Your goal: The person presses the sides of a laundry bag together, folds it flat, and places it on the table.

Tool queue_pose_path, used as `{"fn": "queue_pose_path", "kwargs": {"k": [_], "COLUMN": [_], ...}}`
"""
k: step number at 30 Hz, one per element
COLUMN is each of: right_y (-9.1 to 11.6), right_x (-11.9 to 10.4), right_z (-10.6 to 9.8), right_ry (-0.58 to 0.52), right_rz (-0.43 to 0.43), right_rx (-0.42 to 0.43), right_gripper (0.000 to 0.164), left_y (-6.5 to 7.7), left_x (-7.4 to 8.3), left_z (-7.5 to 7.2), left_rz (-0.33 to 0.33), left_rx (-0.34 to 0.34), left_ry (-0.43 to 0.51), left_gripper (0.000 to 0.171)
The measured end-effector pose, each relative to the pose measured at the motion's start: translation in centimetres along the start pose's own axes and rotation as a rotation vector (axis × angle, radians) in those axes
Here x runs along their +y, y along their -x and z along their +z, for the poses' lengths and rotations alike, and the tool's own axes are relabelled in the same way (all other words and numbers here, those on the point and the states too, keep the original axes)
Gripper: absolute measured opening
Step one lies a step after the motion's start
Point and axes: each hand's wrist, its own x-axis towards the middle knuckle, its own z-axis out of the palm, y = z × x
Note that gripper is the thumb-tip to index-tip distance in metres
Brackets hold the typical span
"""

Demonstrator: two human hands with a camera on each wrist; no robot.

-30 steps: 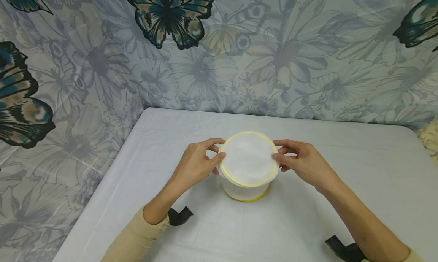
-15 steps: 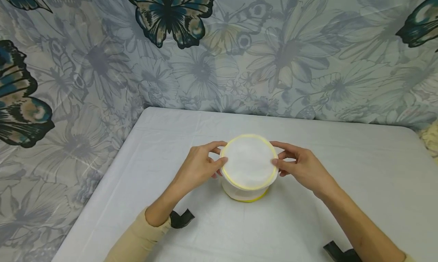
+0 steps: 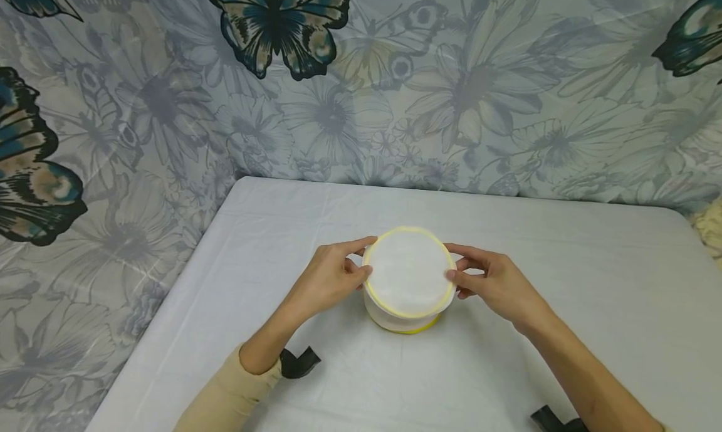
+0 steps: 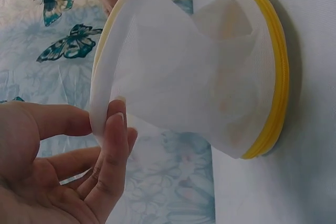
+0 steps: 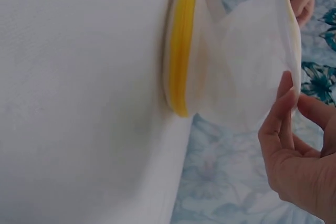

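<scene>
A round white mesh laundry bag (image 3: pixel 408 272) with yellow trim stands upright near the middle of the table. My left hand (image 3: pixel 331 276) pinches the left edge of its top between thumb and fingers. On the opposite edge, my right hand (image 3: pixel 492 283) holds the rim the same way. From the side, the sheer wall (image 4: pixel 163 66) narrows at mid-height and looks creased. A yellow zipper band (image 4: pixel 275 72) rings the base, which rests on the tabletop. Pale, blurry shapes show through the lower mesh; what they are I cannot tell. The right wrist view shows the right fingers (image 5: pixel 278 114) behind the rim.
A white cloth covers the table (image 3: pixel 592 281). Behind and to the left hangs a curtain (image 3: pixel 468 93) printed with flowers and butterflies. Black straps (image 3: pixel 301 363) stick out at both wrists. Something cream-coloured (image 3: pixel 709 225) sits at the far right edge.
Both hands have lowered the bag's top, so less of its side wall shows above the base. The pinch on each edge stays, and the base has not moved.
</scene>
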Motion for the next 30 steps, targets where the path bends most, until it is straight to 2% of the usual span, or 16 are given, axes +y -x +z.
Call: {"fn": "queue_pose_path", "kwargs": {"k": [11,21,30], "right_y": [0.0,0.1,0.2], "right_x": [0.8,1.6,2.9], "right_z": [0.8,0.8,1.6], "right_ry": [-0.023,0.029,0.049], "right_rz": [0.041,0.002,-0.041], "right_rx": [-0.016,0.006,0.027], "right_gripper": [0.063,0.056,0.064], "left_y": [-0.7,-1.5,-2.1], "left_x": [-0.7,-1.2,-2.2], "left_z": [0.6,0.7,0.9], "left_rz": [-0.022,0.014,0.01], "left_rx": [0.061,-0.009,-0.041], "left_ry": [-0.033,-0.096,-0.053], "left_gripper": [0.042,0.053,0.055]}}
